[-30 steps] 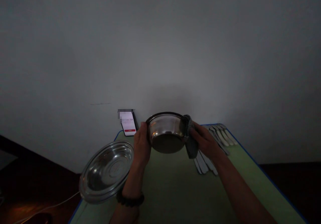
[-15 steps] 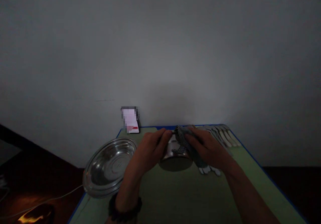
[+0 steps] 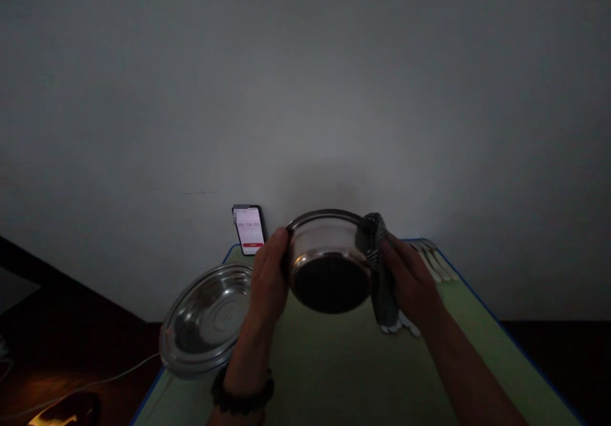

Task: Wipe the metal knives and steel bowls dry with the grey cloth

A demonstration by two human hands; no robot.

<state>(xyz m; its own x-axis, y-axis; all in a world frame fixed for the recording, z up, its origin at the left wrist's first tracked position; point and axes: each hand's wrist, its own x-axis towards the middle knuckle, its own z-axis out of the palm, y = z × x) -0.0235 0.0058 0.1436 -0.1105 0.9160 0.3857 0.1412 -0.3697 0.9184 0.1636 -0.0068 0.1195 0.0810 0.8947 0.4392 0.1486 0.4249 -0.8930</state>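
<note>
A shiny metal pot point(image 3: 329, 238) is held up over the table between my hands, tilted so its dark round base faces me. My left hand point(image 3: 272, 273) grips the pot's left side, fingers closed around the rim. On the right side, my right hand point(image 3: 410, 276) is closed on a dark checkered cloth point(image 3: 384, 292) and presses it against the pot's rim and wall. The cloth's lower end hangs down beside the pot. The inside of the pot is hidden from me.
A wide steel basin point(image 3: 179, 349) stands at the table's left. A lit phone point(image 3: 249, 228) leans on the wall behind. Several pieces of cutlery point(image 3: 432, 260) lie at the back right, and more pale handle ends point(image 3: 405, 325) show under my right hand. The green table point(image 3: 353, 375) has blue edging.
The pot has been raised and turned so that more of its wall and base shows. My left hand has shifted to its left side; the cloth has moved right with my right hand.
</note>
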